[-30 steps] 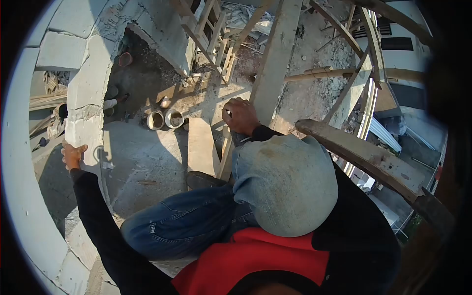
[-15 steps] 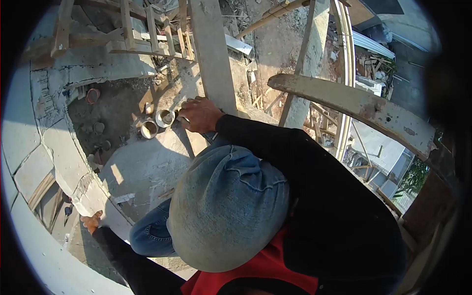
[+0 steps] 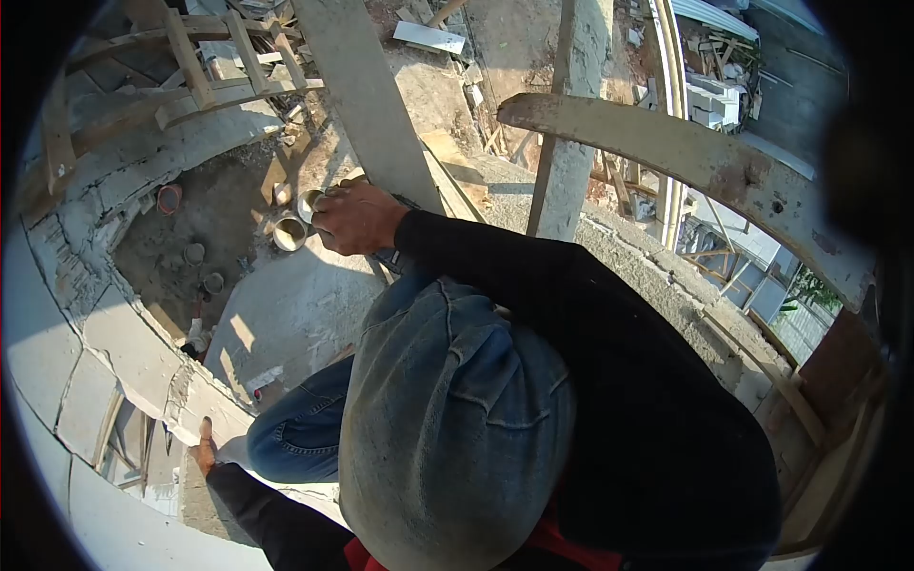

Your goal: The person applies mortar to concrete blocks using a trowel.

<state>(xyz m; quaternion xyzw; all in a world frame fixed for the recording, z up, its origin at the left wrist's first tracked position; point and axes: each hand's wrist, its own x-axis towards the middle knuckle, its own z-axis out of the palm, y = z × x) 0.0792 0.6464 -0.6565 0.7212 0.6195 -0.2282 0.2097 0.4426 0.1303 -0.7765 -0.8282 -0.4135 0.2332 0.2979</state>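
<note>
My right hand (image 3: 357,219) reaches forward with its fingers curled, beside the lower end of a long grey beam (image 3: 367,95). What the fingers hold is hidden. Just beyond it, a round bucket (image 3: 289,232) stands far below, and a second one is partly covered by the hand. On the left, my left hand (image 3: 204,449) grips the edge of the pale block wall (image 3: 133,338), one digit pointing up and the rest mostly hidden. My denim-covered knee (image 3: 457,419) fills the lower middle, and the other knee (image 3: 300,428) is bent beside it.
A curved wooden board (image 3: 666,143) juts in from the right, in front of an upright post (image 3: 566,133). Wooden ladder-like framing (image 3: 238,52) lies at the upper left. Rubble and buckets are below. A rough ledge (image 3: 657,276) runs along the right.
The view has shifted. My right hand appears slightly further left, now overlapping one bucket, and my left hand appears further right and lower. The denim knee has moved down and right.
</note>
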